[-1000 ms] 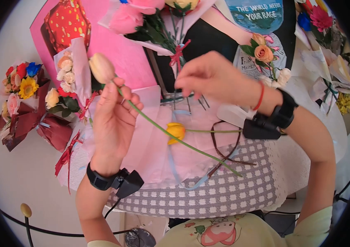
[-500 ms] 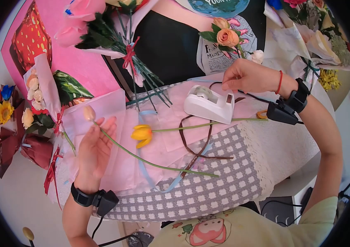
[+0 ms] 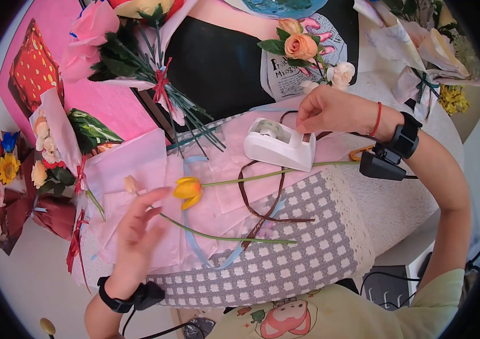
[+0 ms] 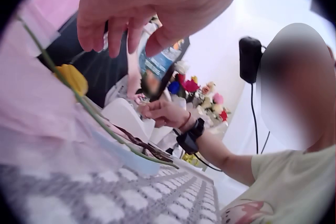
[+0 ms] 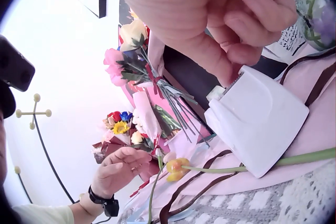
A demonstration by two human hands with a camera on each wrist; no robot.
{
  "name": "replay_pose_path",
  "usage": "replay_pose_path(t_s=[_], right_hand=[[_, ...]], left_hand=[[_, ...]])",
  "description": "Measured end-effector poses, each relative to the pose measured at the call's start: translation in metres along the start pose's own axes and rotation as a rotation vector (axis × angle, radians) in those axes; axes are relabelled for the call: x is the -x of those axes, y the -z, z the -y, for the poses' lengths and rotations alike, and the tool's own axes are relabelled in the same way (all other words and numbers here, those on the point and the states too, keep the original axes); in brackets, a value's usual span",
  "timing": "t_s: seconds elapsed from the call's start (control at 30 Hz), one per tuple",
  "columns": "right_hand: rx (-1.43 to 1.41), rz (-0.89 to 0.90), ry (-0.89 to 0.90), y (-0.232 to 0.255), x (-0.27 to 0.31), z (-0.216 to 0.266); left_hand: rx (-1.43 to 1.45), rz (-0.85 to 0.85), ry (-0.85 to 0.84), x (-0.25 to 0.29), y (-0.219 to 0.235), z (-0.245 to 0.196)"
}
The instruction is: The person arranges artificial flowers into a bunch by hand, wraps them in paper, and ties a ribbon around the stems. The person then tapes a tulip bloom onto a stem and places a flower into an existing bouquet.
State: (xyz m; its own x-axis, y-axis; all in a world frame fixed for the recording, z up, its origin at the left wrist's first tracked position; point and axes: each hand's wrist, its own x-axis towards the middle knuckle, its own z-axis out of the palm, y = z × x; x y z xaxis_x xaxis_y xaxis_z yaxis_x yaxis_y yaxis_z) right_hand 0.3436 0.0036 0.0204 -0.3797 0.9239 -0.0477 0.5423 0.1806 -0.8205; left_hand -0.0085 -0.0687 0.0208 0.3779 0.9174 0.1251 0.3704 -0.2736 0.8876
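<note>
Over the pink wrapping paper [image 3: 113,169], my left hand [image 3: 135,243] hovers with loosely spread fingers and holds nothing. Below it lies a pale tulip [image 3: 131,185], its green stem running right across the paper and checked cloth; the hand partly covers it. A yellow tulip [image 3: 188,192] lies beside it, its stem passing in front of a white tape dispenser [image 3: 279,146]. With curled fingers, my right hand [image 3: 336,113] pinches at the dispenser's cutter edge, index fingertip right at the teeth in the right wrist view. The tape end there is hidden by the fingers.
A brown ribbon [image 3: 260,214] and a blue ribbon [image 3: 195,240] curl over the checked cloth [image 3: 308,243]. A tied bunch of stems [image 3: 180,116] lies behind the paper. Wrapped bouquets [image 3: 53,209] stand at left, others [image 3: 421,56] at right. Peach roses [image 3: 301,46] lie at the back.
The left hand has lowered the pale tulip onto the paper and let go of it. The right hand has come back to the tape dispenser's cutter. The head view has shifted.
</note>
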Motion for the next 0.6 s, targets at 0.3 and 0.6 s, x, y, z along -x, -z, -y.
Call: replay_pose_path(t_s=[0.3, 0.6], right_hand=[[0.085, -0.058, -0.043, -0.006, 0.002, 0.007], [0.078, -0.064, -0.057, -0.007, -0.001, 0.005]], left_hand=[[-0.780, 0.146, -0.744, -0.100, -0.089, -0.033], [-0.780, 0.305, -0.558, -0.147, -0.097, -0.030]])
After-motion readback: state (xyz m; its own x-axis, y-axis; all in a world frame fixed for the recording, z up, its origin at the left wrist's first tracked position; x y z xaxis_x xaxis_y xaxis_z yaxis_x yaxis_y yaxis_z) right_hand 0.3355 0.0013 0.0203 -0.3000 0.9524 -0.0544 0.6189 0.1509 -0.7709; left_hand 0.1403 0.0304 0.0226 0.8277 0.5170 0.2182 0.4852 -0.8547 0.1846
